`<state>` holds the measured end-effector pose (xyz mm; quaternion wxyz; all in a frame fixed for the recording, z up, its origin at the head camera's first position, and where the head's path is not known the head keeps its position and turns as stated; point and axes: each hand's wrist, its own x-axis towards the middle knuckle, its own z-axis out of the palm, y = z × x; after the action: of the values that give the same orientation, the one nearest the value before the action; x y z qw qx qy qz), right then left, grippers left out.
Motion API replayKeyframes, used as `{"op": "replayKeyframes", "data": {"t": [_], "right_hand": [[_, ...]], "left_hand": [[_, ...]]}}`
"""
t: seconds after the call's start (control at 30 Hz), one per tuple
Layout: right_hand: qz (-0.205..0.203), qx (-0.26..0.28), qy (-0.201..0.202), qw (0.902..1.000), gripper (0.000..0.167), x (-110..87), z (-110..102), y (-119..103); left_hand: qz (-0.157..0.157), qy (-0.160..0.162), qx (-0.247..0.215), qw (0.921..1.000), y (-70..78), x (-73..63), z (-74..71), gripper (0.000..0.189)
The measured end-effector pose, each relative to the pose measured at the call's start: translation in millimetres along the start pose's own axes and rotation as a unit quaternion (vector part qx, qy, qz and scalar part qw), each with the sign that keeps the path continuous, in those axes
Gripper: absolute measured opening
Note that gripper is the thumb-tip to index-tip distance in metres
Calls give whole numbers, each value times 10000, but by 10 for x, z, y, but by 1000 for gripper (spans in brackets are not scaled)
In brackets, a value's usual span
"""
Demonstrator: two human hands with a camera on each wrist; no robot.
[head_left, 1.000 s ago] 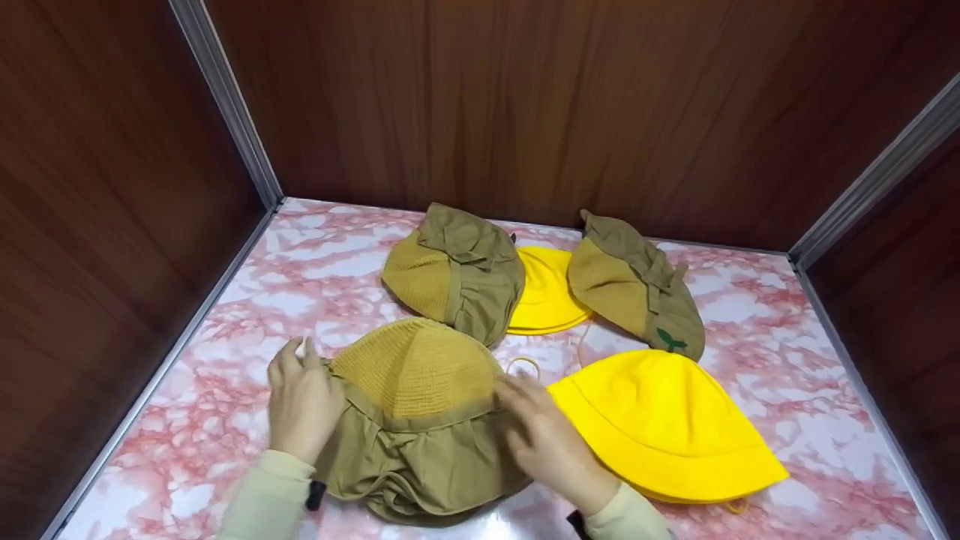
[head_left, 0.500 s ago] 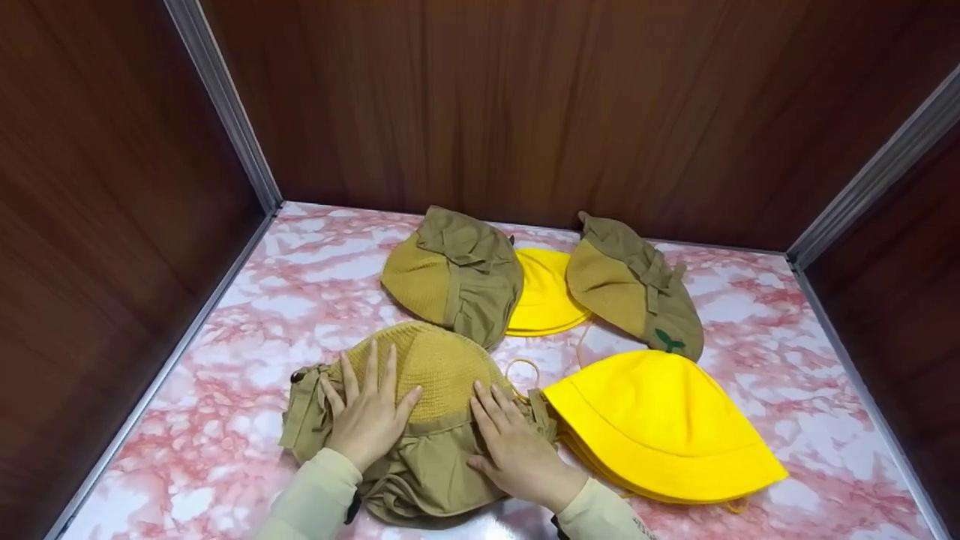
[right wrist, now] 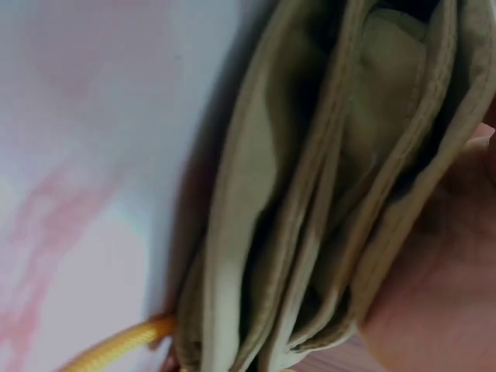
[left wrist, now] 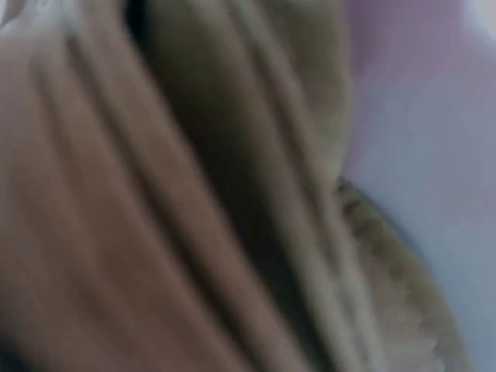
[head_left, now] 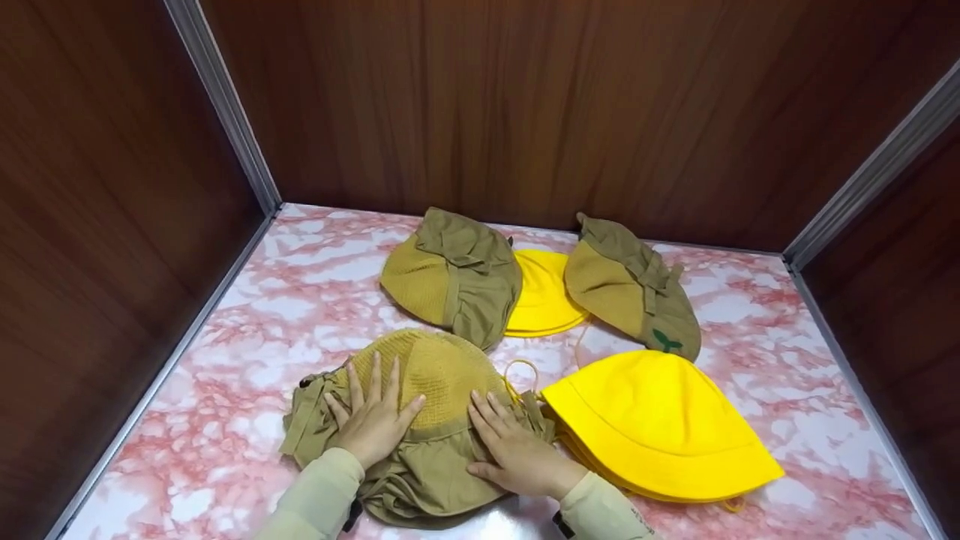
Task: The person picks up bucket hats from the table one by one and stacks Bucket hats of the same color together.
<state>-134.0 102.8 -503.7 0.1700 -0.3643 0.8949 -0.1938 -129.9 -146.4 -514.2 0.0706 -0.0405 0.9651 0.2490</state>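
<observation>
The head view looks forward and down over my left hand (head_left: 373, 422), my right hand (head_left: 519, 455) and the hat (head_left: 442, 375) under them, far enough back to take in the table (head_left: 217, 367) up to the dark walls (head_left: 525, 112). My left wrist's view is so near that blurred folds nearly fill it, table along its right, while my right wrist's looks closely into the hat's layered edges, on its side, table at left and my hand at right. Hat, right hand and table show in both this and the head view.
</observation>
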Motion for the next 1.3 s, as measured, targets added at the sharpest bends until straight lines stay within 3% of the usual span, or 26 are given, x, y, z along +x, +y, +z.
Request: {"op": "replayKeyframes", "data": {"t": [0.2, 0.43, 0.53, 0.63, 0.8, 0.9, 0.93, 0.97, 1.0, 1.07, 1.13, 1.2, 1.3], "right_hand": [[59, 117, -149, 9998, 82, 13, -2, 12], [25, 43, -337, 9994, 82, 9, -176, -23], [16, 107, -245, 9996, 77, -1, -306, -53], [10, 536, 159, 9984, 66, 3, -451, -71], [151, 1718, 1110, 9787, 47, -35, -718, -68], [332, 2371, 1622, 9573, 38, -64, -893, -7], [428, 2709, 1749, 9456, 35, -66, -949, 28], [489, 3106, 1900, 9301, 34, -66, -1002, 72], [585, 3577, 2079, 9085, 31, -62, -1055, 120], [780, 4682, 2383, 8473, 26, -47, -1159, 240], [961, 5861, 2554, 7629, 23, -44, -1263, 381], [1086, 6869, 2659, 6676, 22, -36, -1352, 545], [1335, 7942, 2577, 5338, 36, -26, -1433, 800]], "left_hand": [[-40, 12, 94, 9999, -5, 5, 24, 83], [-57, 17, -56, 10000, -13, 11, 36, 82], [-49, 35, -82, 9999, -7, 15, 40, 82], [-34, 54, -154, 9999, 1, 14, 32, 81], [-1, 150, -417, 9990, -7, -10, -26, 76], [31, 130, -661, 9977, 1, -37, -111, 74], [27, 77, -767, 9970, 8, -48, -152, 74], [26, 24, -874, 9962, 18, -61, -197, 74], [14, -41, -992, 9951, 31, -75, -246, 74], [-9, -170, -1206, 9926, 66, -103, -356, 75], [-18, -302, -1373, 9901, 114, -135, -469, 76], [23, -384, -1489, 9881, 177, -165, -571, 77], [174, -373, -1708, 9844, 299, -201, -680, 77]]}}
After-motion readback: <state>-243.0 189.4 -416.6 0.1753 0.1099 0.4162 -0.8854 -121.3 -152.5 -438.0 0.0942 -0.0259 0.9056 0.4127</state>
